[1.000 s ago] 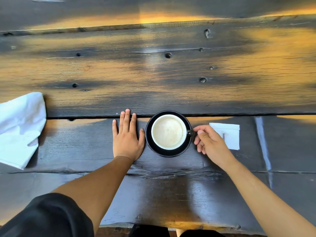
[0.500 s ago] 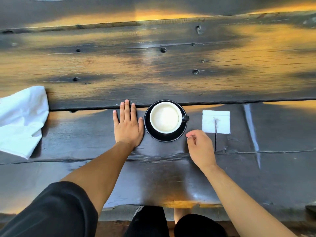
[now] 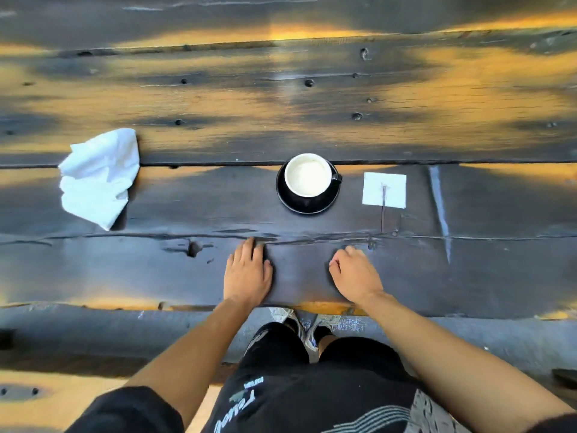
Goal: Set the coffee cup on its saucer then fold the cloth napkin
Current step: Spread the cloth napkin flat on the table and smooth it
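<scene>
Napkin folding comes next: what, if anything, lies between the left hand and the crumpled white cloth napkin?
Nothing visible. Only bare dark wooden table lies between the left hand and the crumpled white cloth napkin, far-left of it.

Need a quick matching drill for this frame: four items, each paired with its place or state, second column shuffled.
Items:
1. coffee cup
2. cloth napkin
3. paper square
4. left hand

Place or state:
A. crumpled, far left on the table
B. flat on the table near the front edge
C. sitting on the black saucer
D. lying flat, right of the saucer

Pairs: 1-C, 2-A, 3-D, 4-B
</scene>
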The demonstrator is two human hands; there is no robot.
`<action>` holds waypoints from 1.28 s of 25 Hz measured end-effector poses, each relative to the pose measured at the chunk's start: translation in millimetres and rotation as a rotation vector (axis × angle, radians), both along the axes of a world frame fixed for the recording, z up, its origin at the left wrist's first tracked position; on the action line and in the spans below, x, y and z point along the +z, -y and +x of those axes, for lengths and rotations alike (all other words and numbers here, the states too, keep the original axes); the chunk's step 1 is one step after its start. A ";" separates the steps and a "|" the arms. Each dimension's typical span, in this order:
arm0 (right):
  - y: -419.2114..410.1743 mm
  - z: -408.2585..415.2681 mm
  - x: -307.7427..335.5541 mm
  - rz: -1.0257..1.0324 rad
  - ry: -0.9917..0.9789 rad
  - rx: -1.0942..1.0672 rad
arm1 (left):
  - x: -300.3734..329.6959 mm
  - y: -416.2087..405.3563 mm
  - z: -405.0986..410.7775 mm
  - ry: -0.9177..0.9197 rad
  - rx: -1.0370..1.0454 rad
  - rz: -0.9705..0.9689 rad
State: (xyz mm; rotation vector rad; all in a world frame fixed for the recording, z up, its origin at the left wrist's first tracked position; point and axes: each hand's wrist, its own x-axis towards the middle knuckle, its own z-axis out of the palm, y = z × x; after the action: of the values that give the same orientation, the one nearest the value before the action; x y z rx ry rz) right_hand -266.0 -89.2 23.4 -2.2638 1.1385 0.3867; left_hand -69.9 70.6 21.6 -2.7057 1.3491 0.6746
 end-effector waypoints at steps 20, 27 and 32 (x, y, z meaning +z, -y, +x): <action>-99.6 20.1 23.1 0.270 -0.338 0.178 | 18.5 -175.6 39.8 -0.442 0.352 0.325; -158.0 112.5 25.7 0.277 -0.363 0.054 | 24.8 -240.9 139.2 -0.500 0.305 0.286; -187.0 174.1 38.6 0.255 -0.298 0.055 | 24.5 -270.7 189.2 -0.513 0.348 0.275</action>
State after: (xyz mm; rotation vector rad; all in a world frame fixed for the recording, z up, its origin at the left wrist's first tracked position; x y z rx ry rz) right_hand -91.9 97.8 62.0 -2.0609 1.0992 0.8644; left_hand 119.3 341.3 46.1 -2.6534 0.7509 1.5402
